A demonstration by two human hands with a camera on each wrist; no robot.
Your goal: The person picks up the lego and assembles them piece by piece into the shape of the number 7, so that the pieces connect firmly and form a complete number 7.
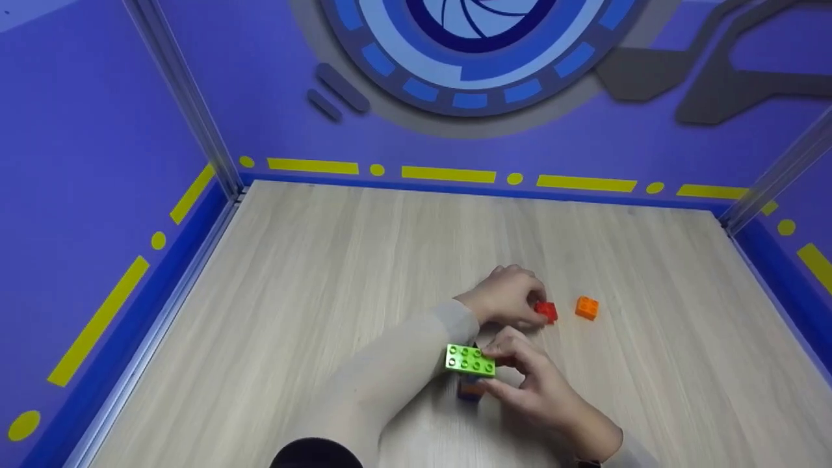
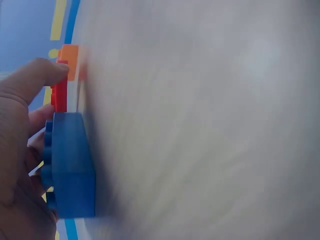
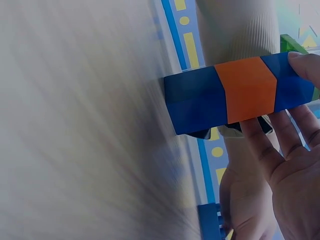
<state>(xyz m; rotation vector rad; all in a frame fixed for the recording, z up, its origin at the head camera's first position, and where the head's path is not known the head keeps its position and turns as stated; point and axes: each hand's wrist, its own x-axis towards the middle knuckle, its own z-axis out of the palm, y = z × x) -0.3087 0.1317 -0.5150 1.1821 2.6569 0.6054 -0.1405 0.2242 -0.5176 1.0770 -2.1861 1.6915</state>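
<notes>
My left hand pinches a small red brick between thumb and fingers, low over the table. A blue brick stands on the table beneath this hand, studs toward the palm; the hand hides it in the head view. My right hand holds an upright stack of bricks near its top. A light green brick with two rows of studs caps the stack. Below it, the right wrist view shows a blue, an orange and another blue brick.
An orange brick sits on the wooden table, just right of the red one. The left forearm reaches across behind the stack. Purple-blue panels with yellow marks border the table at the back and sides.
</notes>
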